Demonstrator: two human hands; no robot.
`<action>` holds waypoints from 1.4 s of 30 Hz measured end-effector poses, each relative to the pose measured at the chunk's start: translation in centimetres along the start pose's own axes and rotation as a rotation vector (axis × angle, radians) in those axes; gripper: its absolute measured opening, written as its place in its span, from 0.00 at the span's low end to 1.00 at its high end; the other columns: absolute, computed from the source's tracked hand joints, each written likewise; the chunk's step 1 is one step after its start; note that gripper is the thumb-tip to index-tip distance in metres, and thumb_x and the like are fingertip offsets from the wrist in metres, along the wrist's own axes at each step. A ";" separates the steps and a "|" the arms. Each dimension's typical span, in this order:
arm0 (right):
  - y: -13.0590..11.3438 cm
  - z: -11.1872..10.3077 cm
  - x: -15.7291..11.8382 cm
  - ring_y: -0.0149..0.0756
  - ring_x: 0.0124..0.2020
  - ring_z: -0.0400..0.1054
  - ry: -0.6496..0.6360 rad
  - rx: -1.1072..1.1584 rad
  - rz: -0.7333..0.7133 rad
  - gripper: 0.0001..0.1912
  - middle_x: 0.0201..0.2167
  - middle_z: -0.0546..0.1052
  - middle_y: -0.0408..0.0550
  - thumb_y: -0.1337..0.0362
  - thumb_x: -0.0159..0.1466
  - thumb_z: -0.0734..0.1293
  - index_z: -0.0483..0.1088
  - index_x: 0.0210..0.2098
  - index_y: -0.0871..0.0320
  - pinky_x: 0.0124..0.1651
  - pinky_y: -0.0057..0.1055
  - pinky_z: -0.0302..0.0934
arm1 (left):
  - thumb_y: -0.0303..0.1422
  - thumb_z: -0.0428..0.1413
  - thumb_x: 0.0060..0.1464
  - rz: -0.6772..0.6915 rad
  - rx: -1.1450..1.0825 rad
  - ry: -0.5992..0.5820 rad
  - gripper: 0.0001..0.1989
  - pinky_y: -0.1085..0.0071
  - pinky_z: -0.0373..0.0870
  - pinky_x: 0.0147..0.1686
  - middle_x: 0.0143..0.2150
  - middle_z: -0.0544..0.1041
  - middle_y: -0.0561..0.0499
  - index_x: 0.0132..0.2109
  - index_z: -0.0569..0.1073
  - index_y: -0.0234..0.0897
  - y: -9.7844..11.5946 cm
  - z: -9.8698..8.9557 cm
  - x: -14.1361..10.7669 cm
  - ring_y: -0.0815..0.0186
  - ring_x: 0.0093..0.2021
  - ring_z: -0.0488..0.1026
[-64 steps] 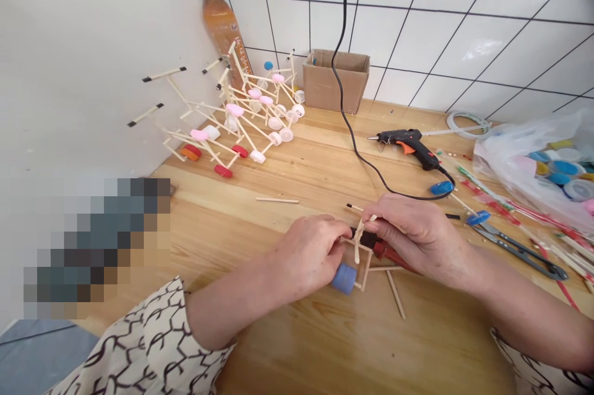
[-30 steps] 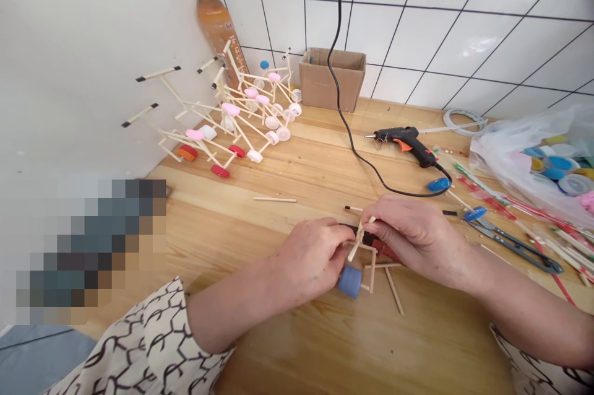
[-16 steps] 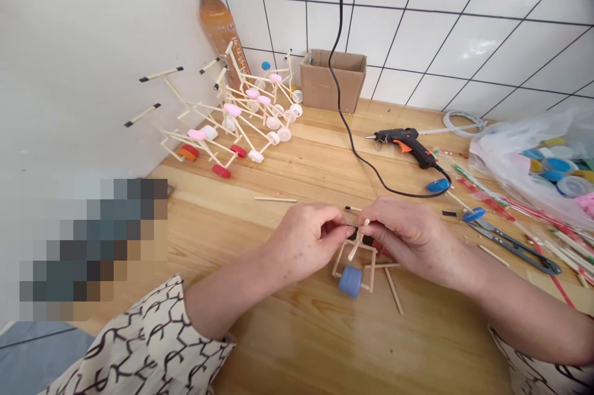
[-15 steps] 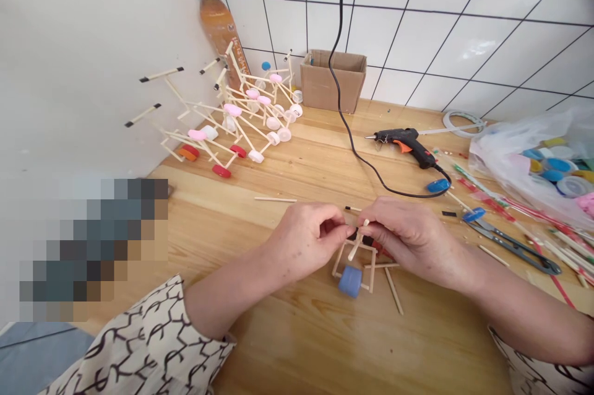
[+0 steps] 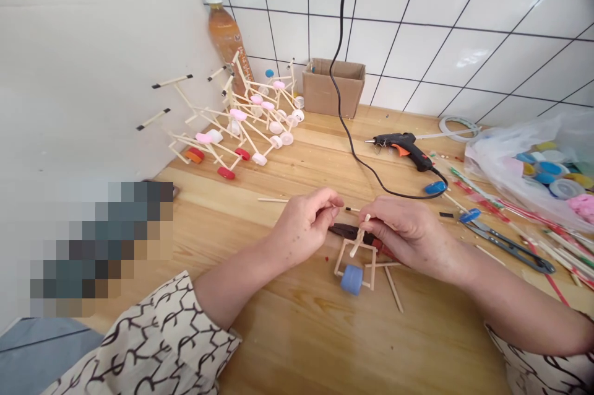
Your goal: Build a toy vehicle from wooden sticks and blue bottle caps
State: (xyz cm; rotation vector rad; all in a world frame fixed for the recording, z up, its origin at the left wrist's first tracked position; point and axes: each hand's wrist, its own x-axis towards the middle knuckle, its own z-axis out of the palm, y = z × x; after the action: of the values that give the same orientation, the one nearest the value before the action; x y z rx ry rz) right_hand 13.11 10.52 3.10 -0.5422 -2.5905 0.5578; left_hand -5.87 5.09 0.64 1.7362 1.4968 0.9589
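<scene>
My right hand [image 5: 408, 234] pinches a short pale wooden stick piece [image 5: 360, 237], apparently joined sticks, between thumb and fingers. It hangs over a small square stick frame [image 5: 372, 268] that lies on the table with a blue bottle-cap wheel [image 5: 351, 280] at its near side. To the left, my left hand [image 5: 310, 221] is raised with curled fingers, thumb and fingertips slightly apart and nothing visible between them. Pliers with black jaws [image 5: 342, 231] and red handles lie behind the frame, partly covered by my right hand. Loose sticks [image 5: 394, 290] rest beside the frame.
Several stick models with cap wheels [image 5: 226, 173] stand back left, near a drink bottle [image 5: 227, 33]. A cardboard box [image 5: 334, 88] is against the tiles. At right are a glue gun [image 5: 403, 147] with its cord, snips [image 5: 515, 249], straws and a bag of caps [image 5: 550, 166].
My left hand has drawn away to the left and up from the stick piece, uncovering the pliers' jaws. My right hand keeps its hold in nearly the same place. The view has shifted slightly.
</scene>
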 end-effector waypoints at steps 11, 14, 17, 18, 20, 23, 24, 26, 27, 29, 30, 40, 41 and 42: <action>-0.3 0.0 -0.2 0.27 0.24 0.62 0.011 -0.002 0.020 0.09 0.22 0.69 0.42 0.67 0.66 0.58 0.67 0.31 0.59 0.28 0.23 0.55 | 0.23 0.51 0.51 0.015 -0.077 -0.025 0.09 0.73 0.71 0.35 0.31 0.79 0.51 0.37 0.75 0.34 -0.3 0.6 0.1 0.68 0.32 0.75; -0.6 0.1 -0.2 0.28 0.24 0.60 -0.004 -0.009 0.048 0.10 0.21 0.67 0.41 0.67 0.66 0.58 0.67 0.29 0.59 0.28 0.24 0.54 | 0.25 0.51 0.52 0.009 -0.163 -0.027 0.07 0.75 0.70 0.32 0.27 0.76 0.53 0.33 0.74 0.33 0.0 0.4 0.1 0.71 0.28 0.73; -0.9 0.2 -0.3 0.27 0.23 0.58 -0.012 0.005 0.120 0.12 0.20 0.65 0.41 0.67 0.65 0.58 0.66 0.26 0.60 0.27 0.24 0.53 | 0.29 0.50 0.54 0.018 -0.202 -0.010 0.07 0.78 0.67 0.26 0.23 0.72 0.55 0.31 0.71 0.33 0.2 0.0 0.1 0.74 0.22 0.68; -0.9 0.2 -0.3 0.27 0.23 0.58 -0.009 0.013 0.143 0.12 0.20 0.64 0.40 0.67 0.65 0.57 0.65 0.26 0.60 0.27 0.24 0.53 | 0.30 0.50 0.55 0.019 -0.200 -0.003 0.08 0.79 0.65 0.24 0.22 0.71 0.56 0.31 0.70 0.33 0.3 -0.1 0.1 0.75 0.21 0.67; -1.1 0.3 -0.3 0.27 0.23 0.57 0.003 0.024 0.170 0.12 0.20 0.64 0.40 0.67 0.65 0.57 0.64 0.26 0.59 0.28 0.24 0.53 | 0.31 0.49 0.56 0.020 -0.172 0.007 0.08 0.79 0.62 0.23 0.21 0.69 0.57 0.31 0.69 0.34 0.4 -0.4 0.1 0.75 0.20 0.64; -1.2 0.4 -0.4 0.27 0.23 0.57 0.020 0.020 0.186 0.11 0.20 0.63 0.39 0.66 0.65 0.58 0.63 0.26 0.59 0.28 0.24 0.53 | 0.33 0.48 0.57 0.045 -0.086 0.033 0.11 0.78 0.59 0.23 0.19 0.65 0.58 0.29 0.68 0.34 0.5 -0.7 0.2 0.74 0.20 0.61; -1.2 0.5 -0.5 0.27 0.23 0.58 0.025 0.019 0.192 0.11 0.20 0.64 0.40 0.66 0.65 0.58 0.63 0.25 0.59 0.29 0.24 0.54 | 0.33 0.47 0.57 0.060 -0.052 0.046 0.12 0.77 0.58 0.24 0.18 0.64 0.58 0.27 0.68 0.34 0.6 -0.7 0.2 0.74 0.20 0.61; -1.3 0.5 -0.5 0.28 0.23 0.58 0.032 0.017 0.200 0.11 0.20 0.64 0.40 0.66 0.65 0.57 0.63 0.25 0.58 0.29 0.25 0.54 | 0.34 0.47 0.58 0.078 0.007 0.086 0.16 0.76 0.56 0.24 0.17 0.62 0.58 0.23 0.65 0.34 0.7 -0.8 0.2 0.74 0.20 0.60; -1.3 0.6 -0.6 0.28 0.23 0.58 0.036 0.016 0.201 0.12 0.20 0.64 0.40 0.66 0.65 0.57 0.62 0.25 0.58 0.29 0.25 0.54 | 0.35 0.47 0.58 0.078 0.020 0.110 0.18 0.76 0.56 0.24 0.17 0.61 0.58 0.21 0.63 0.34 0.8 -0.8 0.3 0.74 0.20 0.59; -1.3 0.7 -0.6 0.28 0.23 0.58 0.043 0.013 0.200 0.12 0.20 0.63 0.40 0.65 0.65 0.57 0.62 0.25 0.58 0.29 0.25 0.54 | 0.38 0.46 0.58 0.067 0.002 0.144 0.20 0.75 0.56 0.24 0.16 0.61 0.57 0.20 0.62 0.34 0.6 -0.7 0.4 0.73 0.20 0.59; -1.3 0.7 -0.6 0.28 0.23 0.57 0.046 0.012 0.198 0.12 0.20 0.63 0.40 0.65 0.65 0.57 0.62 0.25 0.58 0.28 0.25 0.53 | 0.38 0.47 0.57 0.060 -0.024 0.148 0.19 0.75 0.56 0.24 0.16 0.61 0.57 0.20 0.63 0.34 0.5 -0.7 0.5 0.73 0.20 0.59; -1.3 0.9 -0.4 0.28 0.23 0.58 0.043 -0.011 0.165 0.11 0.20 0.64 0.41 0.66 0.64 0.57 0.63 0.25 0.58 0.28 0.25 0.53 | 0.31 0.53 0.49 -0.005 -0.179 0.007 0.07 0.77 0.60 0.21 0.20 0.70 0.55 0.26 0.70 0.34 -1.0 0.5 0.8 0.73 0.19 0.64; -1.3 0.9 -0.4 0.28 0.23 0.58 0.044 -0.013 0.161 0.11 0.20 0.64 0.41 0.67 0.64 0.57 0.63 0.25 0.58 0.28 0.25 0.53 | 0.33 0.53 0.50 -0.008 -0.167 0.015 0.08 0.77 0.59 0.21 0.19 0.69 0.56 0.25 0.69 0.34 -0.9 0.5 0.8 0.73 0.18 0.63; -1.3 0.9 -0.5 0.28 0.23 0.58 0.047 -0.015 0.159 0.11 0.20 0.64 0.40 0.67 0.64 0.58 0.64 0.25 0.58 0.28 0.25 0.53 | 0.34 0.53 0.50 -0.003 -0.143 0.029 0.10 0.76 0.58 0.21 0.18 0.68 0.57 0.24 0.68 0.34 -0.8 0.4 0.8 0.74 0.17 0.61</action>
State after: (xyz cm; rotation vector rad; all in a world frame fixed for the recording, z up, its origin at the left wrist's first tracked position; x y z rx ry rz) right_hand 12.72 8.95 2.84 -0.7623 -2.5230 0.5705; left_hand -5.89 5.95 -0.10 1.6244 1.4130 1.0671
